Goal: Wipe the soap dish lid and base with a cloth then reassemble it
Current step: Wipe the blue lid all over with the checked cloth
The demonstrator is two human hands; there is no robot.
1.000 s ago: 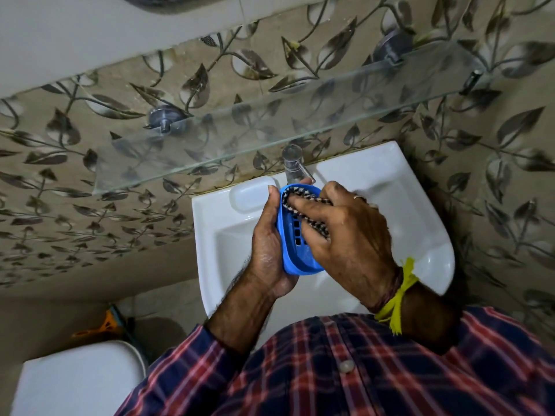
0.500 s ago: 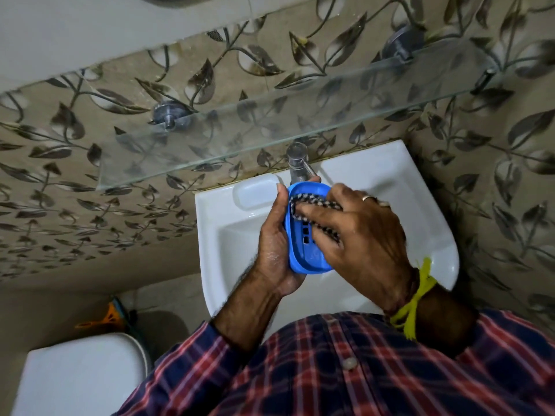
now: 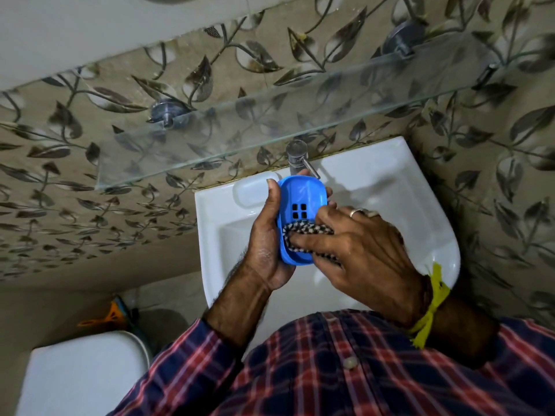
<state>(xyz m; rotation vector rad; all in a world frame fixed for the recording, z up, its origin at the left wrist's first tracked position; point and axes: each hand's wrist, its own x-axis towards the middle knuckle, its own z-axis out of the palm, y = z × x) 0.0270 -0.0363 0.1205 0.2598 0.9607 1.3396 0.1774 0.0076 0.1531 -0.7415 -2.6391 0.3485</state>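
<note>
A blue plastic soap dish part [image 3: 301, 195] with square drain holes is held above the white sink [image 3: 390, 181], its hollow side facing me. My left hand [image 3: 265, 235] grips it along its left edge, thumb at the top. My right hand [image 3: 357, 247] presses a black-and-white checked cloth [image 3: 303, 231] into the lower half of the dish with its fingertips. I cannot tell whether this piece is the lid or the base, and no other soap dish piece shows.
A chrome tap [image 3: 297, 156] stands at the back of the sink, just above the dish. A glass shelf [image 3: 270, 115] juts from the leaf-patterned tiled wall overhead. A white toilet tank [image 3: 84, 373] is at lower left, with an orange object [image 3: 111, 315] behind it.
My right hand has slid the cloth from the top of the dish down to its lower half, uncovering the drain holes. The dish has turned to face me more squarely.
</note>
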